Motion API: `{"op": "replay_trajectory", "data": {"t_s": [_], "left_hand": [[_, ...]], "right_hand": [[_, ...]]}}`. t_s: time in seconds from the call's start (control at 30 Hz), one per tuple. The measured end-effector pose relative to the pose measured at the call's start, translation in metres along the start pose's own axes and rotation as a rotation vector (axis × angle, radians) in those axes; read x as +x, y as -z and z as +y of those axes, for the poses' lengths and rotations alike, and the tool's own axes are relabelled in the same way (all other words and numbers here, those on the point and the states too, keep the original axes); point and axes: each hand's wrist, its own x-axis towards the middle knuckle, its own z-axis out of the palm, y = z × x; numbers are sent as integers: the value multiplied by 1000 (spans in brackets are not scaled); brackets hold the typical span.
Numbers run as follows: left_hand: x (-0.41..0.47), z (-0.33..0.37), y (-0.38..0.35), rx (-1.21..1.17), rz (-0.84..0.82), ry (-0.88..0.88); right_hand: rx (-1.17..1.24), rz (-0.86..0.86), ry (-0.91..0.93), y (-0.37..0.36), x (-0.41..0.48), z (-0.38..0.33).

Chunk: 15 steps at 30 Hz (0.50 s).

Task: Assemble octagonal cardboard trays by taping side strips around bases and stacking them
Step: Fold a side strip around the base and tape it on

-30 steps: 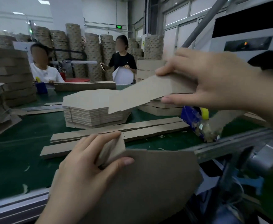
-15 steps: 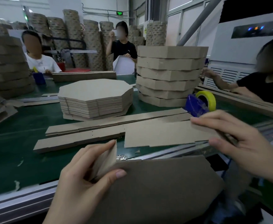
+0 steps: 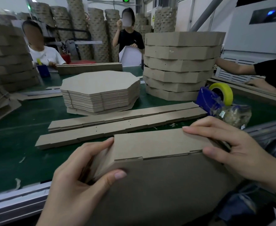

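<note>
the side strip [image 3: 158, 144], up at the upper right a second ago, now stands along the far edge of the base [image 3: 166, 190] at lower centre. the grip of the left hand [image 3: 78, 181] pinches one end, that of the right hand [image 3: 228, 150] the other; taping likely comes next.

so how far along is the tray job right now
Done: a stack of finished trays stands at the far right of the green table. In hand: the left hand and right hand grip a side strip against the edge of a base; no tape shows on it. Left: the pile of flat bases, the loose strips and the tape dispenser lie untouched.
</note>
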Motion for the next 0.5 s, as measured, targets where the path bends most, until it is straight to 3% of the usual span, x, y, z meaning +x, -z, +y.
{"op": "replay_trajectory", "data": {"t_s": [0.33,0.5], "left_hand": [[0,1,-2,64,-8,-23],[10,11,-4,190,-156,-132]], "right_hand": [[21,-34,-17,4,-2,4],[70,-109,-48,3,3,4]]}}
